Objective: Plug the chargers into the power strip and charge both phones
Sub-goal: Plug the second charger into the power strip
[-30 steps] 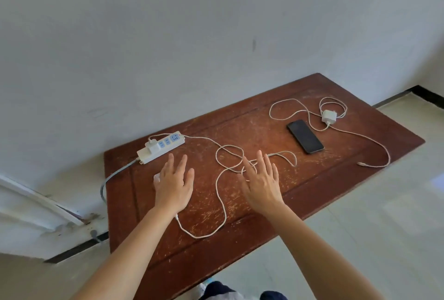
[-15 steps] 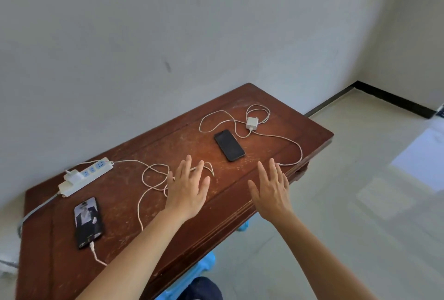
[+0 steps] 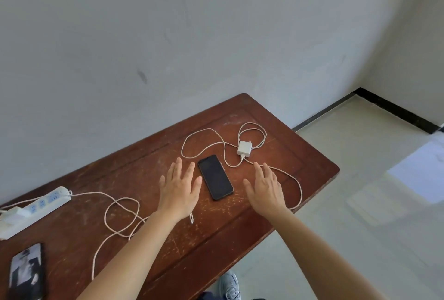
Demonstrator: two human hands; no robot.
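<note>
A dark phone (image 3: pixel 215 177) lies screen-up on the brown wooden table (image 3: pixel 300 155), between my two hands. My left hand (image 3: pixel 179 191) hovers open just left of it, and my right hand (image 3: pixel 264 188) hovers open just right of it, over a white cable (image 3: pixel 292 175). That cable runs to a loose white charger (image 3: pixel 244 148) lying behind the phone. At the left edge sits a white power strip (image 3: pixel 36 210) with one charger (image 3: pixel 10 213) plugged in. Its cable (image 3: pixel 120 215) loops across the table. A second phone (image 3: pixel 26 272) with a lit screen lies at the bottom left.
The table stands against a grey wall (image 3: pixel 192 47). Its right end and near edge drop to a pale tiled floor (image 3: pixel 360 203). A shoe (image 3: pixel 229 285) shows below the near edge.
The view has swung right along the table. Both hands have moved right from the looped cable to either side of the dark phone. The lit phone came into view at the left.
</note>
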